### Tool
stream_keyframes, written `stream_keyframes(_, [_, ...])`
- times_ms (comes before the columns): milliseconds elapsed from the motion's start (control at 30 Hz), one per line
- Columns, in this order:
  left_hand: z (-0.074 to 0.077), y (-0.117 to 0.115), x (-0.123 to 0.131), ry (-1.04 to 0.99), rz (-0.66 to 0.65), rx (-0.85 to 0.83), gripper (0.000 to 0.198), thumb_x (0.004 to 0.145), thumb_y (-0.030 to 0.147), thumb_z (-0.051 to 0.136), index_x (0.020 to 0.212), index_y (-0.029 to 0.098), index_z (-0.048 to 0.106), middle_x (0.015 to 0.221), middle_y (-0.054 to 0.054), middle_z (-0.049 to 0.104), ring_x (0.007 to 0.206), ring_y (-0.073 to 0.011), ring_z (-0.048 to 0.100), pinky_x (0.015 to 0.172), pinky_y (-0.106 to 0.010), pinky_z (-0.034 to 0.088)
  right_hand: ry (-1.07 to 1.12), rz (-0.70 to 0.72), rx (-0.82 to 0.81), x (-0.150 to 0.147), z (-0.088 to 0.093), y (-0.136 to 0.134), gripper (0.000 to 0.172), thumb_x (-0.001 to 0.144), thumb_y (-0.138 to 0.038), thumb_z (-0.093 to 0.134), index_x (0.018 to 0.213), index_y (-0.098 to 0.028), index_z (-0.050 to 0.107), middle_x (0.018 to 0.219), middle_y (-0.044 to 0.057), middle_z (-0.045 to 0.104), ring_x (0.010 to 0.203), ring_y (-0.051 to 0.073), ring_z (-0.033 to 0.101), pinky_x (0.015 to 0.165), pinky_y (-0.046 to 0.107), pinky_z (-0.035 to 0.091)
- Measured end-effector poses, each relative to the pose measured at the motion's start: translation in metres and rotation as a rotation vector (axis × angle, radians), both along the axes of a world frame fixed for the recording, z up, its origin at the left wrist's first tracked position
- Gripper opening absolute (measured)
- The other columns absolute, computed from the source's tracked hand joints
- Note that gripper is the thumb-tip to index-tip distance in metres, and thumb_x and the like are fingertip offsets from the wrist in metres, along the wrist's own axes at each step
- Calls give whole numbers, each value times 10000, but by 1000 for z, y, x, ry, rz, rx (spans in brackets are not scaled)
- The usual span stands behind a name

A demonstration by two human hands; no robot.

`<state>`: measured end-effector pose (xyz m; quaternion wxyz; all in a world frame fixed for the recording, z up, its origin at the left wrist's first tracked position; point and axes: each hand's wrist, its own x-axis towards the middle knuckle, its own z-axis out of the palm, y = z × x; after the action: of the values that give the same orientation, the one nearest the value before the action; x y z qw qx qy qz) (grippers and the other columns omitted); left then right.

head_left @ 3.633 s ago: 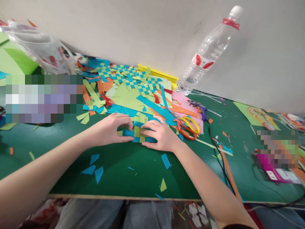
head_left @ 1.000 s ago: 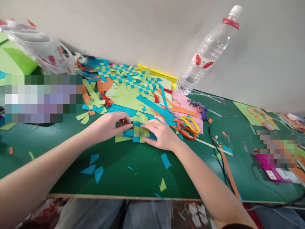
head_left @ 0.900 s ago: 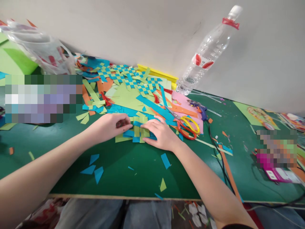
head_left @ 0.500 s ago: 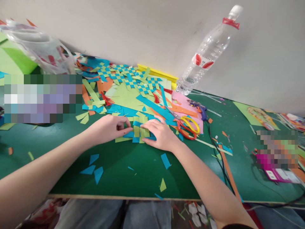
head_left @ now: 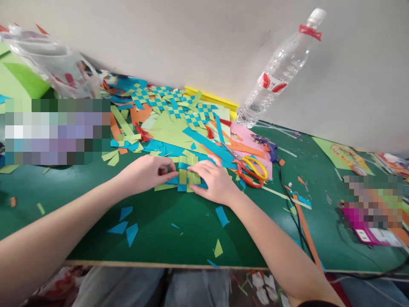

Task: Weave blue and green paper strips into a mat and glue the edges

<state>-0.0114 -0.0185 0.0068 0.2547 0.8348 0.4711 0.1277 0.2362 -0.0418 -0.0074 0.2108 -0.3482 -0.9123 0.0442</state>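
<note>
A small woven mat of blue and light-green paper strips [head_left: 187, 178] lies on the green table [head_left: 179, 230] between my hands. My left hand [head_left: 148, 172] has its fingers curled, pinching a green strip at the mat's left edge. Lying flat, my right hand [head_left: 212, 181] presses down on the mat's right side with its fingers stretched over the weave. A light-green strip end [head_left: 162, 186] sticks out under my left hand.
Behind the mat lies a heap of paper strips and finished woven pieces [head_left: 169, 106]. Orange-and-yellow scissors [head_left: 252, 169] sit just right of my right hand. A clear bottle [head_left: 281, 68] leans on the wall. A black cable [head_left: 292, 200] crosses the table; paper scraps [head_left: 126, 224] lie near the front edge.
My left hand has shifted a little at the mat's left edge, drawing the green strip in. My right hand stays pressed on the mat.
</note>
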Motion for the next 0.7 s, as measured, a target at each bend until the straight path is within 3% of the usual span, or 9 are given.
stream_keyframes(333, [-1,0,3,2,21,-6,282,844,486,565,814,212,625,571,31,608,487,-111,503,494,-228,330,1,3,-16,1,1,0,391,926,-425,535,1225,-175,564,1154,89,680,1154,215,574,1121,466,255])
stream_keyframes(700, [-2,-4,8,44,41,81,286,828,487,612,753,212,592,538,43,563,472,-101,472,490,-221,309,10,2,-26,-1,3,1,377,920,-424,543,1210,-184,573,1145,83,688,1143,217,583,1113,468,273])
